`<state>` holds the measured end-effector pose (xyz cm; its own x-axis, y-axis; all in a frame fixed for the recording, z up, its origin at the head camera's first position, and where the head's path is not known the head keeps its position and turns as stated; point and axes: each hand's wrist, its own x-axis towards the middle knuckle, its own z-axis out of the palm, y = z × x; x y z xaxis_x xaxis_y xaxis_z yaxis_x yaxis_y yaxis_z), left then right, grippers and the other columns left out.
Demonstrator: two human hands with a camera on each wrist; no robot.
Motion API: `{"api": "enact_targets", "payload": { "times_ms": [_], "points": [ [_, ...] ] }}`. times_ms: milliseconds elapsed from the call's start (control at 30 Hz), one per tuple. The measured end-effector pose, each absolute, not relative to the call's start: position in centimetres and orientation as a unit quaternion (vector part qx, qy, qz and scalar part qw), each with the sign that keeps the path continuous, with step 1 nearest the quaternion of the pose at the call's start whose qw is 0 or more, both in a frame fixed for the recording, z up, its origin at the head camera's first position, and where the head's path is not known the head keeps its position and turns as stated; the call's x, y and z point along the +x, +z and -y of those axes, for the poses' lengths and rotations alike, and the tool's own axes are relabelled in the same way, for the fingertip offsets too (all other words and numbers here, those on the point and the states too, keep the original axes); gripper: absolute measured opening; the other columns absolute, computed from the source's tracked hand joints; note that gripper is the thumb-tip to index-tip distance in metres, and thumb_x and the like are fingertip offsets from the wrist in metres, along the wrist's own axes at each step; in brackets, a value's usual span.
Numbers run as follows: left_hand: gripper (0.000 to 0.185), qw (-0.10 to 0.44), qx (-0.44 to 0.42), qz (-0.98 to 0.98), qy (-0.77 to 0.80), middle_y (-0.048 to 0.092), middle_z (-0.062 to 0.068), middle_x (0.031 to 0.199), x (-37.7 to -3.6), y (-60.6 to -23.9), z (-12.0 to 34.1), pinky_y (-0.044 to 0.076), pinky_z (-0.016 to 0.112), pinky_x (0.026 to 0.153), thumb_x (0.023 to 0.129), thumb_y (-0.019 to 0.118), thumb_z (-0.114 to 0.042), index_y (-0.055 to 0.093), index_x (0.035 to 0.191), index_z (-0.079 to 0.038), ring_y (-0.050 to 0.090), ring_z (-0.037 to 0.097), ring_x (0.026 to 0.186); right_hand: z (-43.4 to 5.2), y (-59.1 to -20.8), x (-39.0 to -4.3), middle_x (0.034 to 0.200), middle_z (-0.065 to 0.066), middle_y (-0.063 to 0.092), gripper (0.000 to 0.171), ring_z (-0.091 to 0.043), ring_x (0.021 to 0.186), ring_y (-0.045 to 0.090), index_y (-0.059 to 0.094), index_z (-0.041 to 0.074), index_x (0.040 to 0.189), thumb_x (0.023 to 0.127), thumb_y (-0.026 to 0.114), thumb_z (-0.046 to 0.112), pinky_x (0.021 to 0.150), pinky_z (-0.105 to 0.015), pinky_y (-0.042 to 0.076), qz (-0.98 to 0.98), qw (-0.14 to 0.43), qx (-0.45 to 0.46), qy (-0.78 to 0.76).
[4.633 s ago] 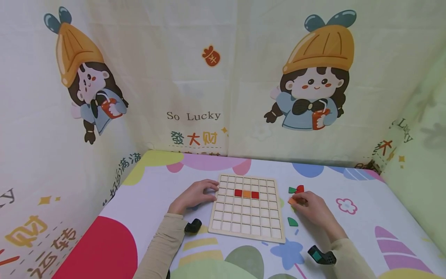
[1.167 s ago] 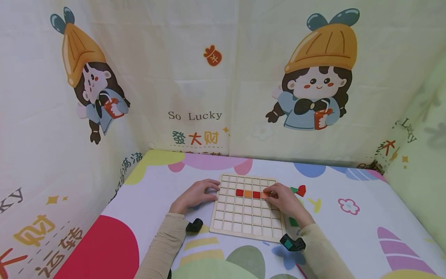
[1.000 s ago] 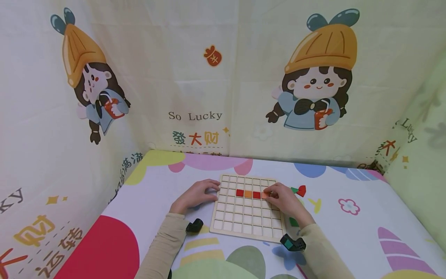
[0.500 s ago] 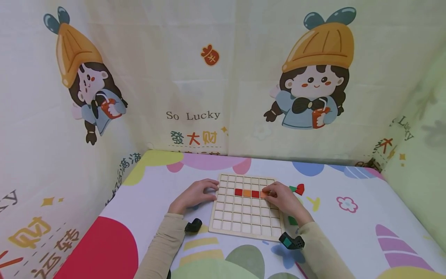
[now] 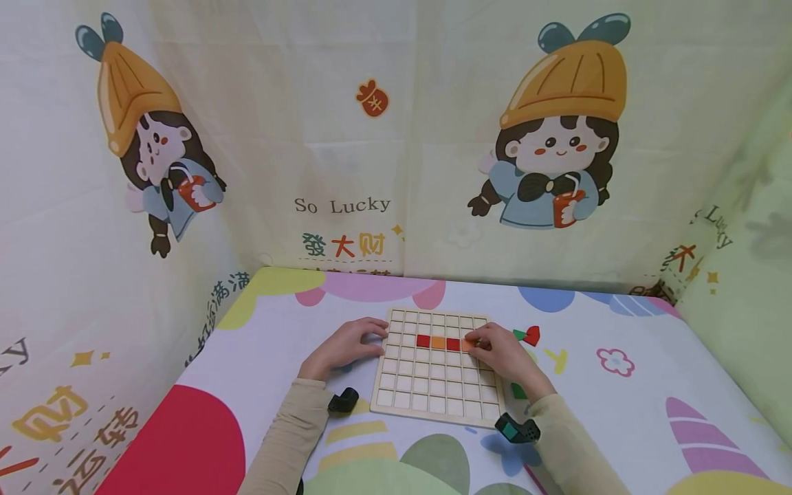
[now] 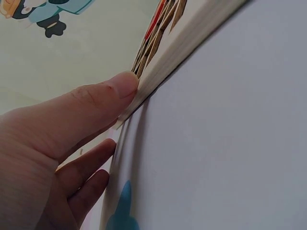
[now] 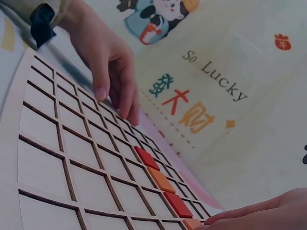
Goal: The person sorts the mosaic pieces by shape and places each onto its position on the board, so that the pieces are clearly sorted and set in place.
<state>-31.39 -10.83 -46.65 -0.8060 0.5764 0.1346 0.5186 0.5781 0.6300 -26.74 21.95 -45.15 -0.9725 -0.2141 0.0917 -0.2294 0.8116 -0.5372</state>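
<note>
A wooden grid board (image 5: pixel 433 405) lies on the table between my hands. In one of its upper rows are a red square tile (image 5: pixel 423 341), an orange one (image 5: pixel 438 342) and another red one (image 5: pixel 453 344), side by side. My right hand (image 5: pixel 504 352) pinches a second orange tile (image 5: pixel 467 346) at the right end of this row, its fingertips low over the cell. My left hand (image 5: pixel 348 346) rests at the board's left edge. In the left wrist view, the thumb (image 6: pixel 123 85) touches the rim and the other fingers extend alongside.
Right of the board lie a red piece (image 5: pixel 532 335) and a green piece (image 5: pixel 518 335), close together. Another green piece (image 5: pixel 518 391) is nearer, partly hidden by my right wrist. A printed cloth (image 5: pixel 291 302) covers the table, with curtains (image 5: pixel 433 172) behind and at both sides.
My right hand has moved left from the loose pieces to the board, bringing the orange tile to the end of the row. The left hand stays at the edge; the last second shows hardly any motion.
</note>
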Motion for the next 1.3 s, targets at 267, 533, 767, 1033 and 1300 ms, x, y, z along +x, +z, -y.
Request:
{"api": "enact_targets", "payload": {
  "times_ms": [267, 533, 767, 1033, 1300],
  "points": [
    [0.030, 0.050, 0.304, -0.890, 0.338, 0.056, -0.003, 0.128, -31.3, -46.5, 10.8, 0.036, 0.035, 0.107, 0.080, 0.071, -0.022, 0.067, 0.108, -0.012, 0.046, 0.016, 0.125, -21.8, -45.3, -26.8, 0.100, -0.003, 0.059, 0.027, -0.014, 0.081, 0.052, 0.068, 0.012, 0.108, 0.082, 0.069, 0.019, 0.073, -0.030, 0.049, 0.953, 0.017, 0.109, 0.281],
    [0.030, 0.054, 0.299, -0.891, 0.336, 0.055, -0.003, 0.128, -31.4, -46.5, 10.7, 0.036, 0.035, 0.107, 0.080, 0.071, -0.022, 0.067, 0.108, -0.013, 0.045, 0.016, 0.125, -21.9, -45.4, -26.6, 0.099, -0.004, 0.059, 0.026, -0.014, 0.079, 0.051, 0.068, 0.011, 0.107, 0.081, 0.070, 0.018, 0.072, -0.029, 0.048, 0.951, 0.026, 0.112, 0.286],
    [0.029, 0.051, 0.301, -0.891, 0.335, 0.055, -0.003, 0.128, -31.4, -46.6, 10.7, 0.036, 0.035, 0.107, 0.080, 0.071, -0.022, 0.067, 0.108, -0.013, 0.045, 0.016, 0.125, -21.7, -45.4, -26.6, 0.099, -0.003, 0.059, 0.026, -0.014, 0.078, 0.050, 0.068, 0.012, 0.107, 0.081, 0.070, 0.017, 0.071, -0.028, 0.048, 0.952, 0.028, 0.109, 0.285],
    [0.030, 0.055, 0.299, -0.892, 0.334, 0.055, -0.004, 0.129, -31.4, -46.5, 10.7, 0.036, 0.035, 0.107, 0.080, 0.071, -0.023, 0.067, 0.108, -0.014, 0.045, 0.016, 0.126, -22.2, -45.1, -26.3, 0.103, -0.005, 0.060, 0.031, -0.015, 0.082, 0.056, 0.066, 0.010, 0.111, 0.082, 0.069, 0.019, 0.074, -0.032, 0.052, 0.948, 0.029, 0.104, 0.300],
    [0.030, 0.054, 0.298, -0.892, 0.334, 0.055, -0.002, 0.129, -31.2, -46.3, 10.7, 0.036, 0.036, 0.107, 0.080, 0.071, -0.022, 0.066, 0.108, -0.013, 0.045, 0.017, 0.126, -23.6, -44.6, -25.3, 0.107, -0.003, 0.060, 0.034, -0.017, 0.089, 0.058, 0.063, 0.013, 0.116, 0.084, 0.067, 0.023, 0.076, -0.033, 0.054, 0.941, 0.024, 0.074, 0.331]
  ]
}}
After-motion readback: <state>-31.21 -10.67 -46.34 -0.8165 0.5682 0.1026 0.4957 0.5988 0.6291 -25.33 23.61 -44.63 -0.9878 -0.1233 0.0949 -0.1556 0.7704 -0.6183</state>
